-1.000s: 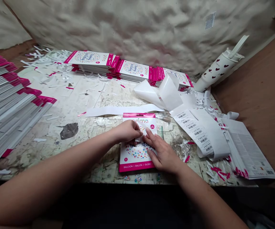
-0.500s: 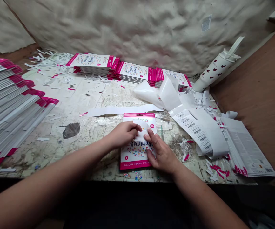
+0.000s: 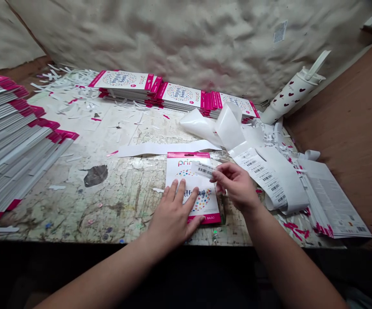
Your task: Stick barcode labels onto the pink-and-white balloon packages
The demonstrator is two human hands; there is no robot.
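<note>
A white and pink balloon packet (image 3: 189,171) with "birthday" lettering and coloured dots lies face up near the table's front edge. My left hand (image 3: 175,212) rests flat on its lower half with the fingers spread, covering part of the print. Pinched in my right hand (image 3: 234,184) is a barcode label (image 3: 202,168), held by its right end over the packet's upper right part. Beside that hand, a strip of barcode labels (image 3: 263,176) curls across the table, its backing folded in loops.
Stacked packets (image 3: 179,96) line the back wall. A tall leaning pile of packets (image 3: 15,141) fills the left side, and another bundle (image 3: 337,201) lies at right. A white tumbler with hearts (image 3: 291,94) stands at back right. Paper scraps (image 3: 60,81) litter the table (image 3: 128,189).
My left hand has moved down from the packet's upper part and now lies spread on it. My right hand has shifted right and up, now holding a barcode label.
</note>
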